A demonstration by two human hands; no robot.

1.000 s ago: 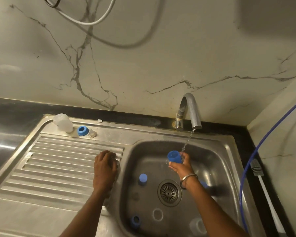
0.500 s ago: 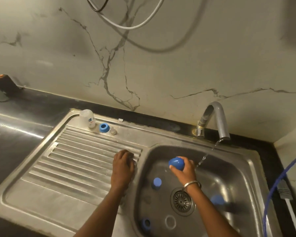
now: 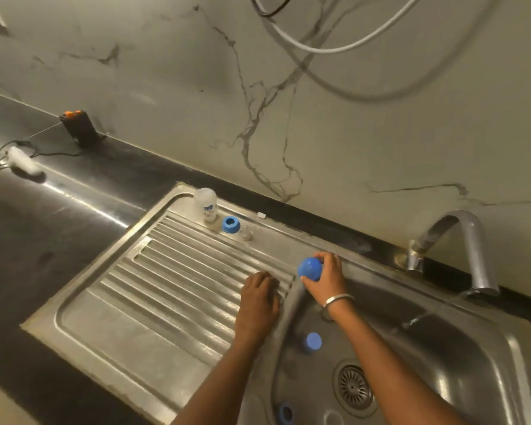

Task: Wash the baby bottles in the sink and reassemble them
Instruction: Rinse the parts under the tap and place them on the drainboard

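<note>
Reaching in from the bottom of the view, two bare forearms work over a stainless steel sink set into a dark worktop (image 3: pixel 28 228). Nearest, at the bottom of the steel basin (image 3: pixel 436 338), a blue screw ring (image 3: pixel 285 412) lies beside the round drain strainer (image 3: pixel 352 386), with a pale ring-shaped part only partly in view at the lower edge. A little farther in, a small blue domed cap (image 3: pixel 312 342) sits on the basin floor. Above that, the left hand (image 3: pixel 259 297) rests on the ribbed steel draining board (image 3: pixel 166 271) at the basin's edge, fingers curled downward and holding nothing visible. Just beside it, the right hand (image 3: pixel 327 279), a metal bangle at its wrist, has its grip closed around a rounded blue bottle cap (image 3: pixel 310 269), held over the rim between basin and draining board. Farther back on the draining board stand a cloudy white bottle body (image 3: pixel 206 206), a second blue screw ring (image 3: pixel 230 224) and a small clear teat (image 3: pixel 246 234), apart from one another. Farthest, the curved chrome tap (image 3: pixel 460 240) rises before the veined marble wall. Judging by this, washing is partway through: some parts look set aside, several still wait in the basin, and no reassembly has begun.
</note>
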